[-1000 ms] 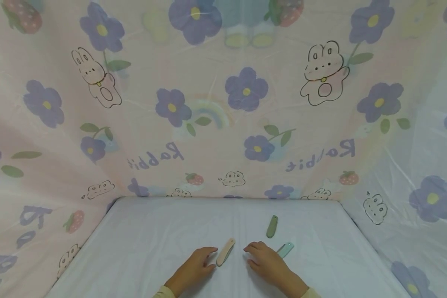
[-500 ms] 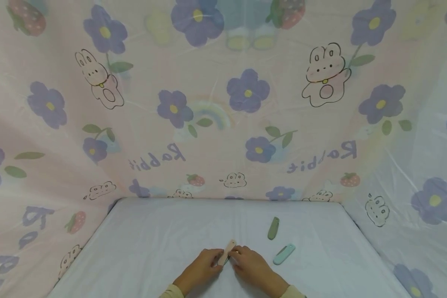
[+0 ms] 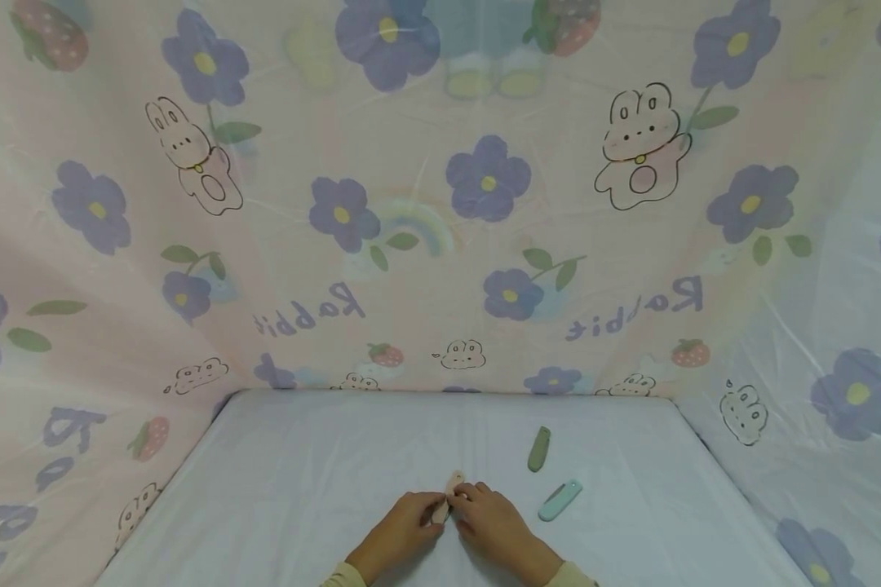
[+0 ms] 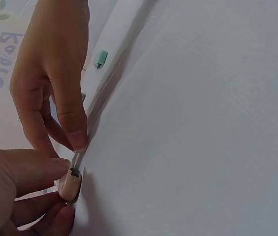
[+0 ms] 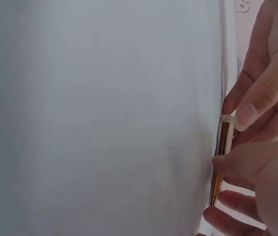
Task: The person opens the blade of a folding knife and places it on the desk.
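Observation:
A peach-coloured folding knife (image 3: 456, 479) is between both hands in the head view, partly covered by fingers. My left hand (image 3: 402, 526) grips its lower part; in the left wrist view the rounded handle end (image 4: 70, 186) sits between thumb and fingers. My right hand (image 3: 498, 526) pinches the knife farther up, its thumb and fingertips at the thin metal edge in the slot. The right wrist view shows the slotted side of the folding knife (image 5: 224, 140) edge-on, the right thumb lying across it. How far the blade stands out is hard to tell.
To the right on the white-covered surface (image 3: 301, 448) lie a mint-green folding knife (image 3: 560, 500) and, farther back, a dark green one (image 3: 539, 449). Printed fabric walls (image 3: 411, 326) with flowers and rabbits enclose the back and both sides.
My right hand has moved left, off the mint-green knife's side, onto the peach knife. The left hand has moved slightly right and taken hold of it. Over the last half second both have barely shifted.

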A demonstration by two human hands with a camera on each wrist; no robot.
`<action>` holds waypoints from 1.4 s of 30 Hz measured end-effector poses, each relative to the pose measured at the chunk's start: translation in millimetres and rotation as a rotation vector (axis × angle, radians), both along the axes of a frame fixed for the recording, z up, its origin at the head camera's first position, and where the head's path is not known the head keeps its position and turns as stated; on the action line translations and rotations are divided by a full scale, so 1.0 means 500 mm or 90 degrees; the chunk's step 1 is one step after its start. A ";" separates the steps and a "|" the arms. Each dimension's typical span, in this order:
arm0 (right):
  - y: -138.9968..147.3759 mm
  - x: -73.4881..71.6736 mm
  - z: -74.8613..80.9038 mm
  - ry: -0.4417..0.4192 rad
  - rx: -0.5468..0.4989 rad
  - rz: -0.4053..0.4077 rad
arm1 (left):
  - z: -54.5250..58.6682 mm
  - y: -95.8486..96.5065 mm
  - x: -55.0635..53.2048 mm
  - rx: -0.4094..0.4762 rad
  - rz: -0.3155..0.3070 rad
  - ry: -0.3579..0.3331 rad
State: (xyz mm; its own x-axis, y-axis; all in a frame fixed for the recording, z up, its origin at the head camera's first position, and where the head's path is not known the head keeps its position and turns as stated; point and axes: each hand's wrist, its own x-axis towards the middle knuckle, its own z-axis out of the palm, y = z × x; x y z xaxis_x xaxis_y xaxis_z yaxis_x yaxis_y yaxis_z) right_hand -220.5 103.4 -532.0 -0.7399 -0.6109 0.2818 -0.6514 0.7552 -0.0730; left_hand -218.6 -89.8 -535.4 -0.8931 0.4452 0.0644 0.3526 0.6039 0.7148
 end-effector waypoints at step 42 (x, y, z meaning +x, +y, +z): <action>0.025 0.003 -0.025 0.001 -0.243 0.088 | -0.007 0.017 0.019 0.438 0.093 -0.182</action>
